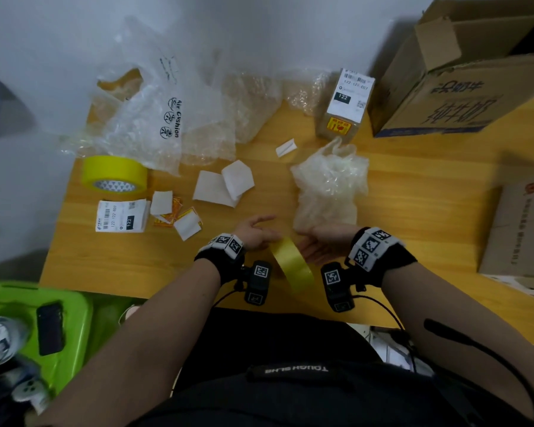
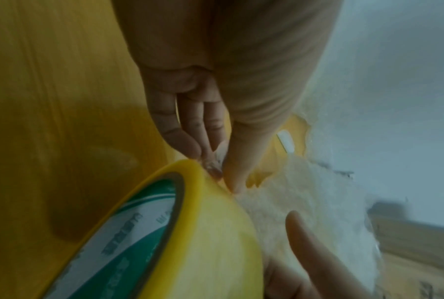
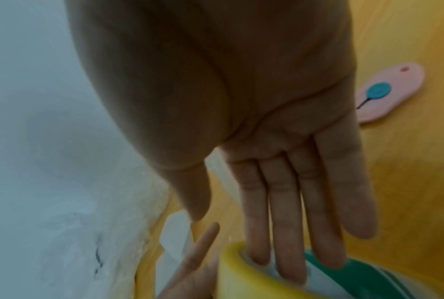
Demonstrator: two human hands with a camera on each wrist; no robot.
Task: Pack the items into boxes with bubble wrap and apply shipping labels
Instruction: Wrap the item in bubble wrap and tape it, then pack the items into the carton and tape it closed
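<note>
A yellow tape roll [image 1: 293, 267] is held up over the table's front edge between both hands. My left hand [image 1: 267, 231] pinches its outer rim with thumb and fingertips [image 2: 217, 172], seen close in the left wrist view on the tape roll [image 2: 203, 242]. My right hand [image 1: 305, 248] has straight fingers [image 3: 290, 232] slid into the core of the tape roll [image 3: 239, 281]; its thumb stands clear. Just beyond the hands lies a bubble-wrapped bundle [image 1: 327, 186]. A small taped box [image 1: 344, 109] with a shipping label stands behind it.
A second yellow tape roll [image 1: 115, 177], spare shipping labels [image 1: 121, 215] and white backing papers [image 1: 222, 186] lie at the left. Bubble wrap [image 1: 173, 118] is piled at the back. An open cardboard box [image 1: 444, 87] stands back right, a pink cutter [image 3: 392, 93] near my right hand.
</note>
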